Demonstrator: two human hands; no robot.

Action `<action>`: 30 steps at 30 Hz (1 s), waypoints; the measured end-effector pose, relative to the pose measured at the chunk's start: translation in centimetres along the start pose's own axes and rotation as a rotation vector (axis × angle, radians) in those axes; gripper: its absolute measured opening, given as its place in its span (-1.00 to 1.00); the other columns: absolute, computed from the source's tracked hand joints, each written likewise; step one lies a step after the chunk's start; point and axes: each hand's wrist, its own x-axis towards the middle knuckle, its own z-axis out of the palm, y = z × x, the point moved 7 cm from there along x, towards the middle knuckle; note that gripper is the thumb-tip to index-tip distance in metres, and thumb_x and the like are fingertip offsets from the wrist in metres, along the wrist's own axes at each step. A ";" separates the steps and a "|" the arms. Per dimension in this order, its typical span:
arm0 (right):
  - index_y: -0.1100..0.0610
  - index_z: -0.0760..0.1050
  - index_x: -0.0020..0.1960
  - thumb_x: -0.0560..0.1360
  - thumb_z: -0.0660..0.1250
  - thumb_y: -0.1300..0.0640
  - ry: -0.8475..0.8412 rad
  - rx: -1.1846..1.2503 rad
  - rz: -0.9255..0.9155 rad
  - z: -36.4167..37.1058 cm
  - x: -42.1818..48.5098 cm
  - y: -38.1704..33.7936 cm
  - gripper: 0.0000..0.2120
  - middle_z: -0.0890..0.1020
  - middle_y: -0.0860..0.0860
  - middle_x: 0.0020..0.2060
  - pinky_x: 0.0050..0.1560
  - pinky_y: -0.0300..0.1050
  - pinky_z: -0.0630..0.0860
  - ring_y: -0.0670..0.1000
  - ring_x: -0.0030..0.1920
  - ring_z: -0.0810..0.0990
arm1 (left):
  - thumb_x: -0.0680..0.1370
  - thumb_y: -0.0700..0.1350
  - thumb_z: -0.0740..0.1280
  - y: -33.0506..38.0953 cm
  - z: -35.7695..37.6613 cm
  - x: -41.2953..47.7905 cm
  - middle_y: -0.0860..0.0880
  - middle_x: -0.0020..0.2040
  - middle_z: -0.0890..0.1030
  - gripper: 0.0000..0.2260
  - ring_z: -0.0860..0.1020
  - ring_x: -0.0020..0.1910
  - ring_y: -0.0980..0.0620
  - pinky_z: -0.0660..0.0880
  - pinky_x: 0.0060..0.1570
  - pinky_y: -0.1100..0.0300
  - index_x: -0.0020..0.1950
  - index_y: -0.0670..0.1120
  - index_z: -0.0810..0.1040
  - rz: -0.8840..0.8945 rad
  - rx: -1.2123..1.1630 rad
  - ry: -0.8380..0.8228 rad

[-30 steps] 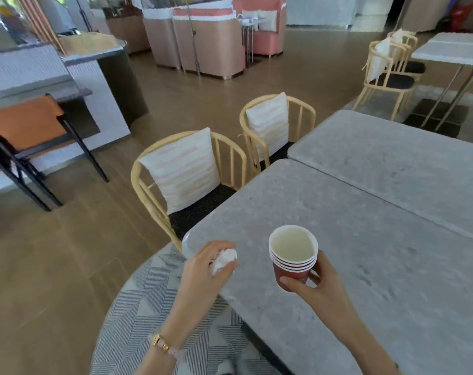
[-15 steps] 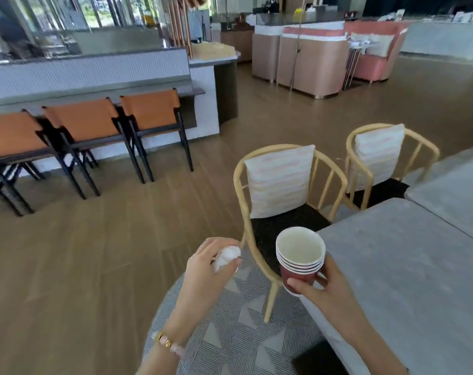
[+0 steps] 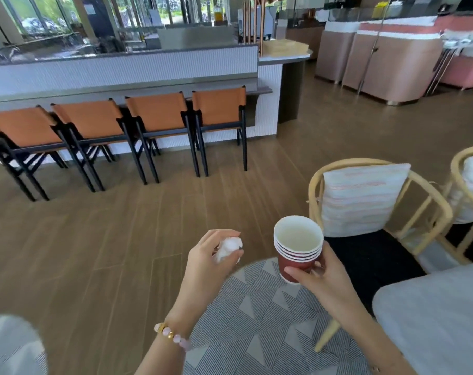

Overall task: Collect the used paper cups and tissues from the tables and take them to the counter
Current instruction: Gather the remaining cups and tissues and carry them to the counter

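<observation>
So we've got the pickup part looking done — our right hand is wrapped around a nested stack of red paper cups, held upright, and our left hand is pinched shut on a crumpled white tissue. Both are in the air over the patterned rug, with the grey table off to our right. What's left, we reckon, is the carry — the counter behind the orange chairs sits well across the wood floor, nothing dropped off yet

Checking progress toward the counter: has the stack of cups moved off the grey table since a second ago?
Yes. The stack of cups, in the right hand, was over the grey table and is now left of it, above the rug.
</observation>
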 end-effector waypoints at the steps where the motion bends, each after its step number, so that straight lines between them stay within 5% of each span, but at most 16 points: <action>1: -0.34 0.39 0.17 0.29 0.57 0.10 -0.016 0.004 -0.014 0.7 0.9 -0.2 -0.39 0.60 -0.22 0.11 0.16 -0.22 0.48 -0.18 0.15 0.56 | 0.42 -0.25 0.45 -0.4 -0.6 0.5 0.17 -0.03 0.59 -0.76 0.53 -0.07 0.27 0.38 -0.17 0.52 -0.04 0.08 0.60 -0.014 -0.009 0.016; 4: -0.38 0.40 0.10 0.30 0.57 0.12 -0.049 0.026 -0.036 2.1 4.0 -0.5 -0.41 0.57 -0.41 0.04 -0.04 -0.49 0.45 -0.34 0.08 0.54 | 0.43 -0.25 0.44 -1.3 -1.8 2.3 0.18 -0.05 0.60 -0.73 0.53 -0.08 0.28 0.38 -0.18 0.51 -0.07 0.13 0.59 -0.042 -0.028 0.063; 7: -0.27 0.41 0.14 0.28 0.57 0.11 -0.076 0.047 -0.037 3.3 8.0 -0.4 -0.43 0.59 -0.39 0.03 -0.05 -0.46 0.47 -0.32 0.06 0.57 | 0.42 -0.26 0.43 -2.3 -2.5 4.6 0.20 -0.06 0.60 -0.72 0.53 -0.08 0.28 0.39 -0.17 0.51 -0.09 0.15 0.59 -0.067 -0.047 0.098; 16: -0.35 0.42 0.10 0.31 0.56 0.16 -0.150 0.089 -0.083 4.6 23.5 -0.7 -0.42 0.60 -0.38 0.02 -0.09 -0.51 0.46 -0.31 0.06 0.58 | 0.43 -0.21 0.44 -6.7 -1.5 18.3 0.23 -0.07 0.61 -0.77 0.55 -0.08 0.24 0.45 -0.16 0.42 -0.03 0.09 0.60 -0.118 0.024 0.153; 30: -0.14 0.44 0.21 0.31 0.56 0.19 -0.110 0.092 -0.061 0.8 46.9 -0.7 -0.43 0.64 -0.17 0.08 0.08 -0.25 0.52 -0.14 0.10 0.62 | 0.41 -0.21 0.43 -9.3 4.8 43.0 0.15 -0.14 0.61 -0.76 0.54 -0.14 0.24 0.41 -0.21 0.47 -0.07 0.13 0.59 -0.109 -0.027 0.116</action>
